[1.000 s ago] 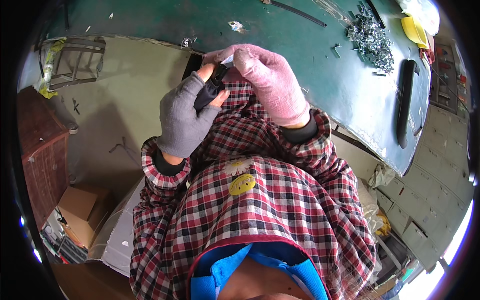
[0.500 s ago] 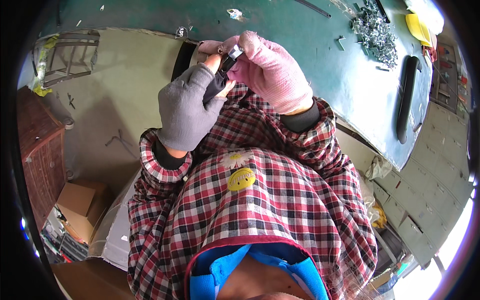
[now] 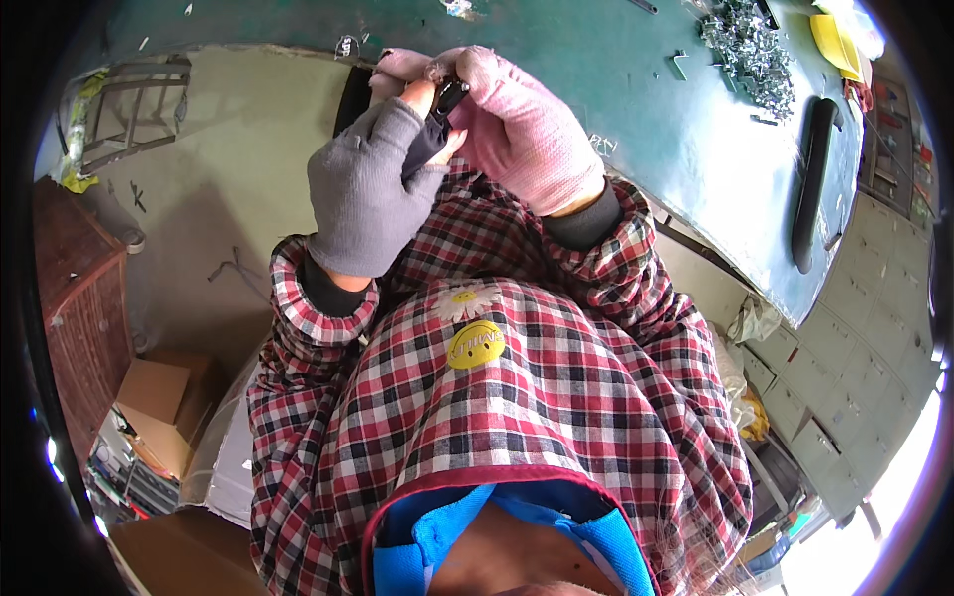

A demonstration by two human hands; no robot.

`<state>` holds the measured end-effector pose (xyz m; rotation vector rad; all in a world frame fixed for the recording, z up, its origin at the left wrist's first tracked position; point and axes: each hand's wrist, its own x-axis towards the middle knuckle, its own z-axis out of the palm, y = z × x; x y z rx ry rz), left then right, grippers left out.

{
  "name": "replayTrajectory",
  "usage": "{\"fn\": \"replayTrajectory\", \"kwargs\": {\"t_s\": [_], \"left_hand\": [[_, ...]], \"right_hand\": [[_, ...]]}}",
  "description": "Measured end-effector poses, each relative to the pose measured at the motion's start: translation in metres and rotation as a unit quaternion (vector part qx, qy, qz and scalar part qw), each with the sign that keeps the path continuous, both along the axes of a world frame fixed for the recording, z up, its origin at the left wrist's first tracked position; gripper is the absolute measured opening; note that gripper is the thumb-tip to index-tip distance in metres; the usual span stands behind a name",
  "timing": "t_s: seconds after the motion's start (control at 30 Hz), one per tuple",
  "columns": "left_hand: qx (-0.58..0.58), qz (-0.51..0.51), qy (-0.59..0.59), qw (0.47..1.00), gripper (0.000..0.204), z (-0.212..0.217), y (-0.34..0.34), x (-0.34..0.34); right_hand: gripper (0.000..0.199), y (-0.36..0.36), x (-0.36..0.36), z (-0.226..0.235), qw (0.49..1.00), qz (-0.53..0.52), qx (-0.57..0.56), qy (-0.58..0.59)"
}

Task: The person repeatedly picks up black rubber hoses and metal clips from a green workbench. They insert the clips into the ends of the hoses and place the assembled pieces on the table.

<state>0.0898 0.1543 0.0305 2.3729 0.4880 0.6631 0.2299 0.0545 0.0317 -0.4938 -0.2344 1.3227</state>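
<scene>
I see both hands, left hand [image 3: 363, 199] and right hand [image 3: 522, 129], pinching one small dark part [image 3: 437, 124]; loose grip could drop it off the table [image 3: 636, 129] edge.

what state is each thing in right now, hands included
left hand: in a grey fingerless glove, gripping the small dark part
right hand: in a pink glove, closed on the same part
small dark part: held between both hands, above the table edge
metal clips: piled loose on the green table
cardboard box: open, on the floor

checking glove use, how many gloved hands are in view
2: the left hand in a grey fingerless glove, the right hand in a pink glove, both gripping a small dark part at the green table edge.
</scene>
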Motion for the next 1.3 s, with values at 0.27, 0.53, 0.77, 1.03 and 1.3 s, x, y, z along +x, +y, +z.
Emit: {"fn": "replayTrajectory", "kwargs": {"t_s": [0.27, 0.53, 0.77, 1.03, 1.3], "left_hand": [[-0.048, -0.043, 0.069, 0.996, 0.054, 0.002, 0.009, 0.01], [-0.117, -0.029, 0.047, 0.992, 0.053, -0.007, 0.024, 0.008], [-0.111, -0.028, 0.057, 0.992, 0.049, -0.007, 0.037, 0.01], [-0.072, 0.002, 0.058, 0.996, 0.047, -0.019, 0.032, 0.006], [-0.053, -0.009, 0.079, 0.995, 0.046, -0.018, 0.035, 0.009]], "right_hand": [[0.038, -0.013, 0.039, 0.028, 0.715, -0.113, -0.187, -0.665], [0.019, 0.015, 0.128, 0.037, 0.37, -0.275, -0.228, -0.858], [0.01, 0.01, 0.12, 0.052, 0.27, 0.003, -0.254, -0.929], [0.007, -0.024, 0.086, 0.04, 0.263, -0.035, -0.296, -0.918], [0.018, -0.01, 0.11, 0.047, 0.305, 0.137, -0.328, -0.884]]}}
